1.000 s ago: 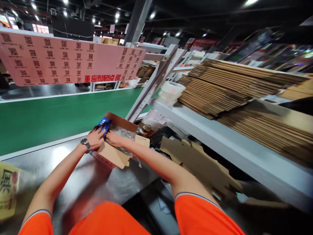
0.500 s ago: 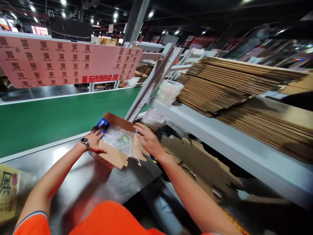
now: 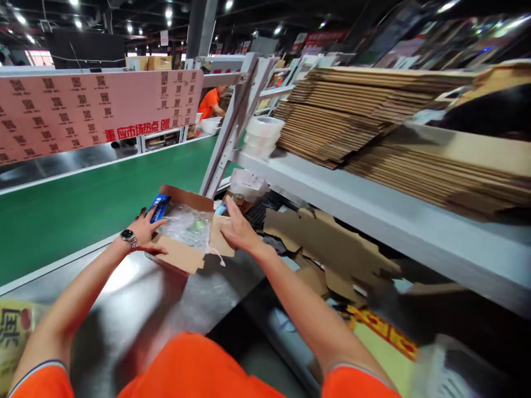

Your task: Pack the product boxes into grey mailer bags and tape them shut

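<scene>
An open cardboard box [image 3: 182,255] rests on the metal table, its near and right flaps folded outward. Clear plastic wrap [image 3: 182,224] fills it, with something pale green showing through. My left hand [image 3: 145,229], fingers spread, lies on the left side of the box and touches a blue printed packet [image 3: 161,208] there. At the right side, my right hand [image 3: 240,228] has its fingers curled around the right flap [image 3: 219,235]. A small light-blue item [image 3: 220,209] shows beside its fingertips; whether the hand touches it is unclear.
A green conveyor belt [image 3: 103,190] runs behind the metal table [image 3: 124,276]. Flattened cartons [image 3: 332,121] and clear tape rolls [image 3: 261,135] sit on the right shelf. Loose cardboard [image 3: 327,240] lies below it. A yellow package [image 3: 16,337] is at left. A person in orange [image 3: 211,103] is farther back.
The view has swung to the right. My right hand's fingers, earlier stretched over the box's right edge, are now curled on the right flap. My left hand stays at the left side.
</scene>
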Available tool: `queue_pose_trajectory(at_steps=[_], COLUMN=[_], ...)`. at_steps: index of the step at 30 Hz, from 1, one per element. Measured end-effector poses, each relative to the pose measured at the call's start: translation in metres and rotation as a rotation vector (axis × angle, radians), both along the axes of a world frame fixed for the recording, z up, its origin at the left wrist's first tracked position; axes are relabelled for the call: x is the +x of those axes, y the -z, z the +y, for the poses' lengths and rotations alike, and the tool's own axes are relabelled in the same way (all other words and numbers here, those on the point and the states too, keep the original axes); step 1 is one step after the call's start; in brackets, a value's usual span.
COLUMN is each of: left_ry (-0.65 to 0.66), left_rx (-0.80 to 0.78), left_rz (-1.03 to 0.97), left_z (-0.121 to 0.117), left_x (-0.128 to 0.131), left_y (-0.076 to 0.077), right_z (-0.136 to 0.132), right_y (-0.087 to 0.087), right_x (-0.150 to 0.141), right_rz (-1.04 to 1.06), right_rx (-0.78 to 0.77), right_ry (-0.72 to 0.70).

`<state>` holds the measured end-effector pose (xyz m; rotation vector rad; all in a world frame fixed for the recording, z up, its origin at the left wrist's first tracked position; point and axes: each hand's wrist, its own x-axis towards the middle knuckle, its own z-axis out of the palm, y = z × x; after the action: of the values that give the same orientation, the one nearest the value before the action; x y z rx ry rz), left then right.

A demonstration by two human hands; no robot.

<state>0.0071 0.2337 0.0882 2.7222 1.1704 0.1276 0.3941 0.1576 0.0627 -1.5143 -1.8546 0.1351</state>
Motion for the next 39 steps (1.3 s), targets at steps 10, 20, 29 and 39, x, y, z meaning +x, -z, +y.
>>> queue_pose_trajectory(at_steps=[10,20,29,39], left_ry=[0.075,-0.288,-0.422,-0.060], left_rx=[-0.023,0.146,0.090,0.085], left_rz=[-0.087,-0.371,-0.545,-0.240], left_z=[0.009,0.027,0.022,0.017], left_x=[-0.031,-0.037,0.025,0.013], left_y=[0.010,0.004,0.044,0.043], right_z=[0.032,0.043,0.021,-0.047], right_y=[-0.009,-0.011,-0.002,0.100], right_x=[-0.006,-0.009,-0.004,-0.048], right_rz=[0.007,0.187,0.101,0.888], right_rx=[-0.085,-0.232,-0.170,-0.165], right_ry=[-0.152,-0.251,-0.247,0.169])
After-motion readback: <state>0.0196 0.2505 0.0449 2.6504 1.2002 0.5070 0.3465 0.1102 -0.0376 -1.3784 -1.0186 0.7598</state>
